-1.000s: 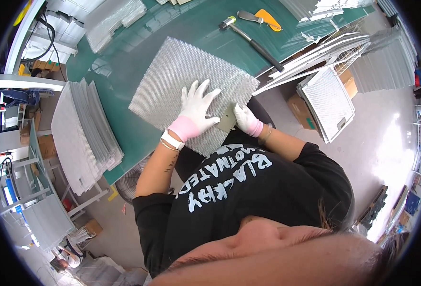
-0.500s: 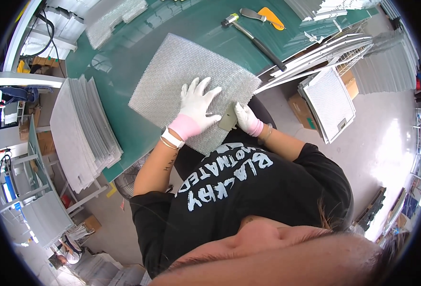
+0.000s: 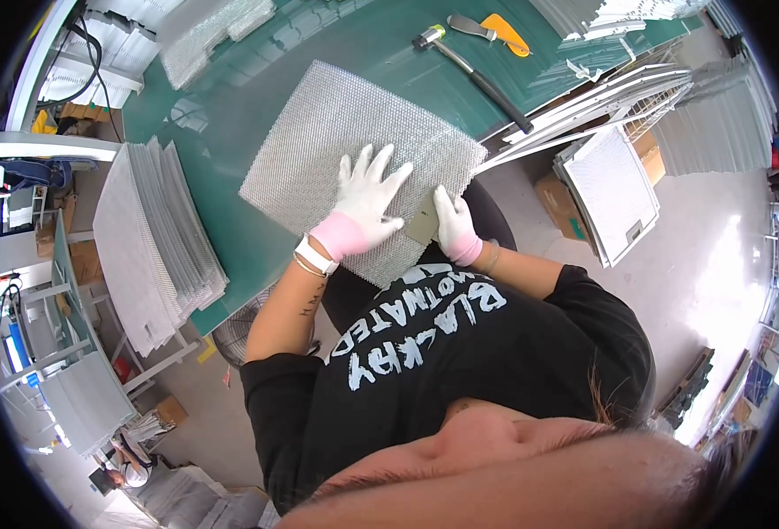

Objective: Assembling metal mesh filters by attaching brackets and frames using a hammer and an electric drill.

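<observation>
A silvery metal mesh sheet [image 3: 319, 132] lies tilted on the green table, its near corner reaching over the front edge toward my body. My left hand [image 3: 367, 201], in a white glove with a pink cuff, rests flat on it with fingers spread. At the sheet's near right edge, my gloved right hand [image 3: 456, 227] is closed on the rim; its fingers are partly hidden. Right beside it, a small olive-grey plate [image 3: 422, 222] sits against the mesh near that edge. What lies under the sheet is hidden.
A hammer [image 3: 477, 81] with a black handle and an orange-handled scraper [image 3: 492, 33] lie at the back right. On the left stands a stack of mesh sheets [image 3: 156, 238]. Framed panels [image 3: 610, 189] lean beyond the table's right side. Bubble wrap [image 3: 213, 40] lies at the back left.
My right hand has shifted slightly left and down along the sheet's edge, beside the small plate. My left hand stays spread on the mesh, nearly in place.
</observation>
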`<state>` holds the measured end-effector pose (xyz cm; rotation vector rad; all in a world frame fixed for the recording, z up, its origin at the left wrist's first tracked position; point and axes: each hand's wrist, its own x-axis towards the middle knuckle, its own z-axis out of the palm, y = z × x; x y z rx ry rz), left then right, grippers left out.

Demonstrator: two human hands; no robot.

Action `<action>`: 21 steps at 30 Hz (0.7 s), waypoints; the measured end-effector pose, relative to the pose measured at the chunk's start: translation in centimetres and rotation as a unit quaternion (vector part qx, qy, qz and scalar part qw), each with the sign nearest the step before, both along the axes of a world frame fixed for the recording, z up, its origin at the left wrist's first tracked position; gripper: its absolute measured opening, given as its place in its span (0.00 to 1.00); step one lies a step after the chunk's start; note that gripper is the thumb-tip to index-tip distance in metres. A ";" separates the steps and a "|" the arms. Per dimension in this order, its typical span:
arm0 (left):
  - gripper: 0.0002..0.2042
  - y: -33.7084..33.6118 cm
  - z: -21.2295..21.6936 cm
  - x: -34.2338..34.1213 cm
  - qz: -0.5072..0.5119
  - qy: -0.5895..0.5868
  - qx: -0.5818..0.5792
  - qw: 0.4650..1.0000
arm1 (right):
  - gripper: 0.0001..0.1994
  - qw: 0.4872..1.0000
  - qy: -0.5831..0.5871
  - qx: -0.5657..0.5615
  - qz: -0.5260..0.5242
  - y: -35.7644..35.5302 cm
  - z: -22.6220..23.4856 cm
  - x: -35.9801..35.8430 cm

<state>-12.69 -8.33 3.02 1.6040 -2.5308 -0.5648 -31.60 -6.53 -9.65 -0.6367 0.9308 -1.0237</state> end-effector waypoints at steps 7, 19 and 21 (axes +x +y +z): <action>0.39 -0.2 0.0 0.1 -0.010 -0.048 0.008 0.999 | 0.08 0.993 -0.085 0.041 -0.063 -0.4 2.0 1.8; 0.25 -4.3 1.3 3.8 -0.038 -0.106 -0.172 0.979 | 0.18 0.731 0.425 -0.426 0.323 -5.8 1.0 -4.0; 0.22 -2.5 1.5 2.0 0.003 -0.079 -0.243 0.967 | 0.19 0.666 0.630 -0.309 0.255 -8.7 -0.8 -8.3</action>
